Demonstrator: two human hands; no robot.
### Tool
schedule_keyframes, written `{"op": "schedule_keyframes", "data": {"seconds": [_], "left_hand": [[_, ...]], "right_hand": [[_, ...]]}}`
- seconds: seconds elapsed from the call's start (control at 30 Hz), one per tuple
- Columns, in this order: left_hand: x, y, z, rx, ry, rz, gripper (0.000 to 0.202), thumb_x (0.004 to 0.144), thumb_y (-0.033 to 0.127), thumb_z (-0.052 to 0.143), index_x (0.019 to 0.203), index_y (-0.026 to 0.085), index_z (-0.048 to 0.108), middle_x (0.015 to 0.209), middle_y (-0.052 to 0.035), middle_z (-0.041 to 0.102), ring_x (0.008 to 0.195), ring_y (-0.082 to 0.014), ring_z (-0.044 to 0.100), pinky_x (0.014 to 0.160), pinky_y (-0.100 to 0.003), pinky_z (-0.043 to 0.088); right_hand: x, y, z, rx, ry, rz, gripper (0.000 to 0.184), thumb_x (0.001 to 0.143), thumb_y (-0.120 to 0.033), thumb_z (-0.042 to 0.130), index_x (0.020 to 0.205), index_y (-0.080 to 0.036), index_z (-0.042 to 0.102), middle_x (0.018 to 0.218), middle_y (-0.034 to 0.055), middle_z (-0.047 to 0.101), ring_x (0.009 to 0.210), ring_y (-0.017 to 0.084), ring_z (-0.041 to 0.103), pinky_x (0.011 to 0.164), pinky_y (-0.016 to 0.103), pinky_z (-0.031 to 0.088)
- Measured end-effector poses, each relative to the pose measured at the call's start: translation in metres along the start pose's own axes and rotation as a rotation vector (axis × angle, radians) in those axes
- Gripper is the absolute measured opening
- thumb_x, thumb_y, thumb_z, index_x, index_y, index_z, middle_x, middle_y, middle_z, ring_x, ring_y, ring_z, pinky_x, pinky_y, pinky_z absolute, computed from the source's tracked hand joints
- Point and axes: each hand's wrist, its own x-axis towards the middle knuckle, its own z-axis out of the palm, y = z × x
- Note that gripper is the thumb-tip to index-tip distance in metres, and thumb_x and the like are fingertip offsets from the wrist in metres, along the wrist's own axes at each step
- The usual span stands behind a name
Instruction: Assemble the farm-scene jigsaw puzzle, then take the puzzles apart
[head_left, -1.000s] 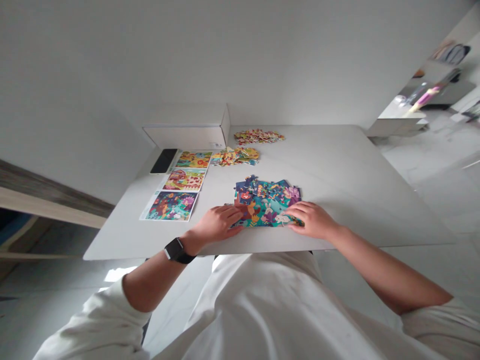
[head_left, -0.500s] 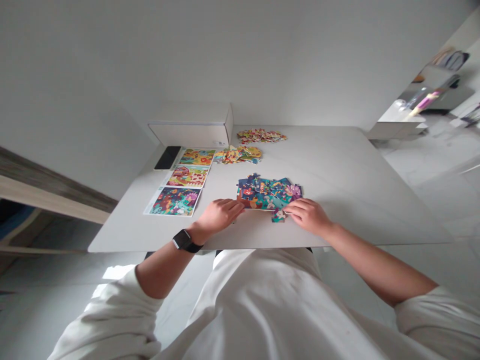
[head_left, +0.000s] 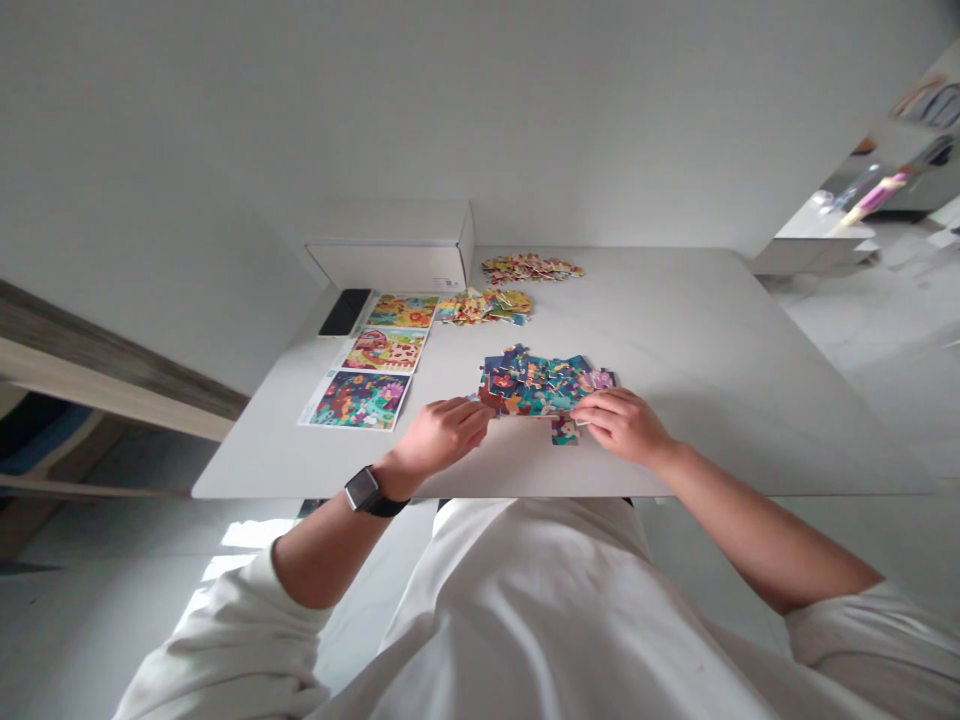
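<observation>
In front of me lies a heap of dark blue and teal jigsaw puzzle pieces (head_left: 536, 388), some joined into a patch and others loose on top. At its lower left corner my left hand (head_left: 447, 434) is closed, with a bit of a bluish puzzle piece (head_left: 473, 397) showing past the fingers. My right hand (head_left: 628, 428) pinches a puzzle piece at the lower right, mostly hidden, its pale edge showing. A loose puzzle piece (head_left: 565, 432) with a green and purple print lies just below the patch, beside my right fingertips.
Three picture sheets (head_left: 358, 400) lie in a column on the left of the white table (head_left: 712, 380). A black phone (head_left: 345, 312) and a white box (head_left: 390, 263) are behind them. A yellowish pile of pieces (head_left: 487, 306) and a reddish pile (head_left: 531, 267) lie farther back.
The view has shifted slightly, moving the table rightward in the picture. A bluish bit of a piece now shows above my left fingers. My right hand stays at the lower right of the patch.
</observation>
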Motion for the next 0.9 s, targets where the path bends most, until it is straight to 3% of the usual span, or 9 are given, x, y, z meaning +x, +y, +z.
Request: {"op": "schedule_keyframes", "data": {"seconds": [0.07, 0.27, 0.43, 0.57, 0.77, 0.9], "left_hand": [[0.002, -0.001, -0.004, -0.003, 0.05, -0.019, 0.022, 0.105, 0.018, 0.054, 0.116, 0.022, 0.073, 0.103, -0.008, 0.081, 0.094, -0.0204, 0.077, 0.077, -0.031, 0.058], [0.018, -0.004, -0.009, -0.073, 0.151, -0.13, 0.021, 0.107, 0.023, 0.055, 0.116, 0.022, 0.074, 0.112, -0.0084, 0.082, 0.102, -0.0217, 0.077, 0.089, -0.035, 0.059], [0.041, -0.008, 0.007, -0.066, 0.062, -0.288, 0.026, 0.108, 0.023, 0.051, 0.118, 0.023, 0.075, 0.112, -0.0092, 0.081, 0.104, -0.0237, 0.075, 0.091, -0.036, 0.059], [0.054, -0.005, 0.017, -0.073, -0.032, -0.252, 0.036, 0.107, 0.036, 0.059, 0.14, 0.024, 0.069, 0.136, -0.0129, 0.073, 0.124, -0.0289, 0.066, 0.107, -0.045, 0.055], [0.061, 0.007, 0.015, -0.006, -0.273, -0.142, 0.052, 0.097, 0.05, 0.075, 0.142, 0.026, 0.07, 0.15, -0.017, 0.059, 0.13, -0.0359, 0.057, 0.109, -0.051, 0.05], [0.059, 0.008, 0.019, 0.019, -0.342, -0.156, 0.051, 0.095, 0.055, 0.076, 0.138, 0.028, 0.073, 0.155, -0.0164, 0.054, 0.136, -0.0379, 0.054, 0.111, -0.052, 0.048]], "right_hand": [[-0.001, -0.001, -0.001, 0.041, -0.027, 0.001, 0.033, 0.095, -0.008, 0.066, 0.112, -0.032, 0.083, 0.11, 0.0014, 0.084, 0.098, 0.021, 0.079, 0.097, 0.041, 0.065], [-0.001, -0.005, -0.004, 0.177, 0.057, 0.135, 0.024, 0.1, -0.017, 0.067, 0.114, -0.03, 0.082, 0.109, 0.0023, 0.085, 0.102, 0.023, 0.081, 0.1, 0.04, 0.065], [0.009, -0.008, -0.005, 0.329, 0.168, 0.257, 0.019, 0.104, -0.028, 0.063, 0.111, -0.028, 0.081, 0.107, 0.0042, 0.085, 0.098, 0.022, 0.081, 0.091, 0.037, 0.066], [0.026, -0.002, -0.002, 0.309, 0.231, 0.335, 0.022, 0.107, -0.032, 0.059, 0.115, -0.028, 0.08, 0.11, 0.006, 0.083, 0.101, 0.023, 0.078, 0.092, 0.038, 0.064], [0.055, 0.006, 0.017, 0.002, -0.048, 0.329, 0.031, 0.102, -0.022, 0.061, 0.128, -0.024, 0.078, 0.13, 0.0132, 0.074, 0.118, 0.031, 0.068, 0.106, 0.05, 0.055], [0.06, -0.009, 0.027, -0.078, -0.222, 0.274, 0.024, 0.098, -0.035, 0.074, 0.118, -0.025, 0.082, 0.127, 0.0119, 0.073, 0.119, 0.033, 0.064, 0.107, 0.05, 0.051]]}}
